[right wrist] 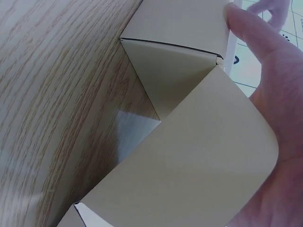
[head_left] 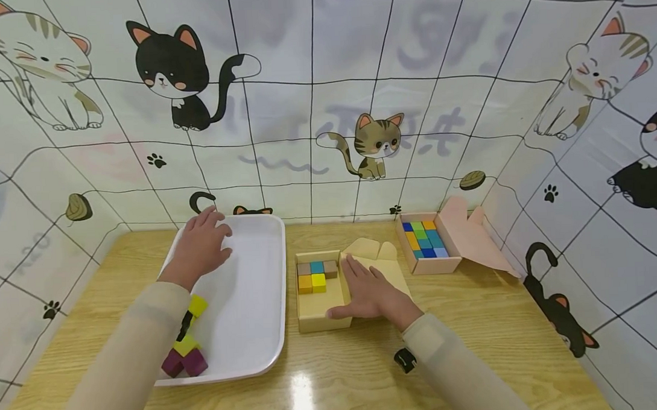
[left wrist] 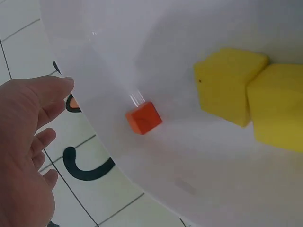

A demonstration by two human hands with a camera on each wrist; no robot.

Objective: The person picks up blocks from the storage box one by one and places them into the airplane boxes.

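My left hand point(head_left: 196, 246) hovers over the back left of a white tray point(head_left: 255, 292), fingers spread and holding nothing. In the left wrist view, an orange cube point(left wrist: 143, 118) and two yellow cubes point(left wrist: 225, 85) lie in the tray, apart from the fingers. My right hand point(head_left: 371, 291) rests on a cream cardboard box, its straight fingers lying over the opened lid point(head_left: 393, 272) and its thumb at the right wall. The box point(head_left: 324, 323) holds several cubes at its back: brown, blue, orange and yellow. In the right wrist view, the lid's side flap point(right wrist: 199, 146) stands beside the palm.
A pink box point(head_left: 435, 266) filled with coloured cubes stands at the back right, its lid point(head_left: 479, 242) folded out rightward. Yellow-green cubes point(head_left: 186, 344) and purple cubes point(head_left: 194, 362) lie in the tray's near left, partly behind the left sleeve. A cat-patterned sheet point(head_left: 282, 110) borders the table.
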